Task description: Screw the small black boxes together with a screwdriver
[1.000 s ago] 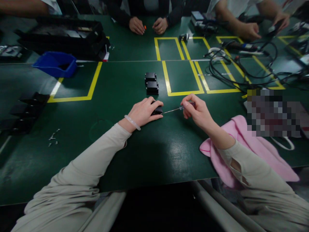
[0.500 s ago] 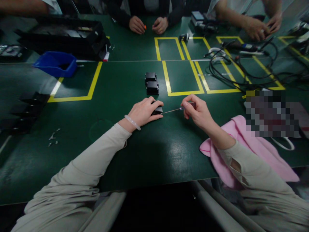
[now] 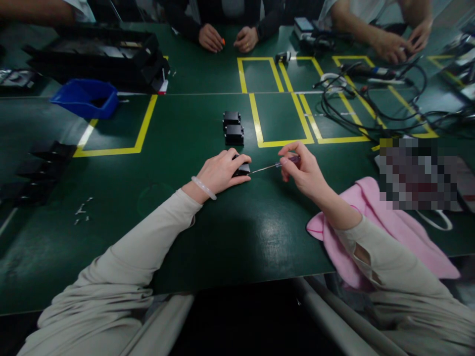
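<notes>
My left hand is wrapped over a small black box and presses it on the green table; the hand hides most of the box. In my right hand is a screwdriver with a dark reddish handle, held between thumb and fingers. Its thin shaft points left, and the tip meets the right side of the box near my left thumb. Two similar black boxes stand one behind the other just beyond my left hand.
Small metal parts lie at left, near black pieces. Farther off are a blue bin and a black rack. At right lie a pink cloth and tangled cables. Co-workers' hands rest across the table.
The fingers of my right hand have shifted slightly on the screwdriver handle, which now shows more. My left hand and the box have stayed in place.
</notes>
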Tool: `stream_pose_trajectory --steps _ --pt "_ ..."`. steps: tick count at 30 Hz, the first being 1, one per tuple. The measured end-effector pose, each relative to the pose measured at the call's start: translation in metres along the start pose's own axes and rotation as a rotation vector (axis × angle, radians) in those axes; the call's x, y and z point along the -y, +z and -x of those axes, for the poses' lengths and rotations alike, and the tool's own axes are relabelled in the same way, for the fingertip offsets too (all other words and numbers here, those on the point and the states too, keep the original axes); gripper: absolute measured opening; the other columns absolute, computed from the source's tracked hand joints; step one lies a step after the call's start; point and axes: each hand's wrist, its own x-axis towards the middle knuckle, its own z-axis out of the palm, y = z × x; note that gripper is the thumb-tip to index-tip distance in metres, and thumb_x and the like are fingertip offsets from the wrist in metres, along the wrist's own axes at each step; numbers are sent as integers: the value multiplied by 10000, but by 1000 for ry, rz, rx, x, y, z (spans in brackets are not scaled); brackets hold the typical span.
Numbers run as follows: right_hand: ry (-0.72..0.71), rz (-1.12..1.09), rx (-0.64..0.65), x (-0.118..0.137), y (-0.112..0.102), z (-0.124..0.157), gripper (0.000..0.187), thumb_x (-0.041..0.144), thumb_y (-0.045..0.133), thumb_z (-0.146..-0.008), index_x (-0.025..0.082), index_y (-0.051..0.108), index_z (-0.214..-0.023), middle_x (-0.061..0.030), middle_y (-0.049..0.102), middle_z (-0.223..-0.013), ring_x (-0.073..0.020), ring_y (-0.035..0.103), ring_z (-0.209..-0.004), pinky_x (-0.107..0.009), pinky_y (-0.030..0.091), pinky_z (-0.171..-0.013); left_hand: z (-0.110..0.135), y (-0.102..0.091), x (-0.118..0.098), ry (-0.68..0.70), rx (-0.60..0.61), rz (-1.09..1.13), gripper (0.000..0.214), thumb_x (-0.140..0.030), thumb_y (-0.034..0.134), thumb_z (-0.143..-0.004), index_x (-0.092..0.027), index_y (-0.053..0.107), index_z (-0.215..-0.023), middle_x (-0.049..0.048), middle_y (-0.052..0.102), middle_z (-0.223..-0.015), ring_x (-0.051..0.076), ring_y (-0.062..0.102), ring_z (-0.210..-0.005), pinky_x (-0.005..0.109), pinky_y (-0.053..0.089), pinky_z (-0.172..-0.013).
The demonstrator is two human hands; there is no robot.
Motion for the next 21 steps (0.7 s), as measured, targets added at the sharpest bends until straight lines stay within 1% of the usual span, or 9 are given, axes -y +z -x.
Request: stream_pose_trajectory --steps 2,6,12,18,21 --pt "4 7 1 1 0 0 272 476 667 -965 241 531 -972 95 495 -569 -94 494 -433 -254 378 -460 0 0 0 3 -4 -3 474 -502 619 -983 -246 553 -1376 104 590 -1240 270 611 -1106 327 492 -791" --pt "28 52 20 1 -1 0 313 516 618 -989 234 530 -886 94 467 -495 -96 469 -395 -252 339 -423 0 0 1 10 -10 -4 463 -504 612 -986 -250 557 -1370 101 594 -1233 269 614 -1097 328 493 -782" --pt "9 2 -21 -1 1 0 309 504 688 -946 248 516 -969 101 505 -549 -91 489 -419 -246 371 -442 0 1 1 7 -10 -1 469 -505 615 -984 -249 554 -1372 105 592 -1235 271 611 -1098 332 495 -782" --pt "35 3 -28 1 2 0 327 509 699 -934 248 504 -897 93 530 -531 -94 501 -401 -244 365 -412 -1 0 0 -4 1 -3 463 -503 608 -987 -252 555 -1372 106 590 -1242 273 605 -1107 332 495 -787" --pt "48 16 -33 1 2 1 330 517 682 -943 248 507 -866 98 498 -489 -93 469 -380 -246 345 -403 0 -1 -1 -6 2 -4 465 -503 604 -988 -253 552 -1377 106 589 -1238 273 603 -1104 335 496 -792"
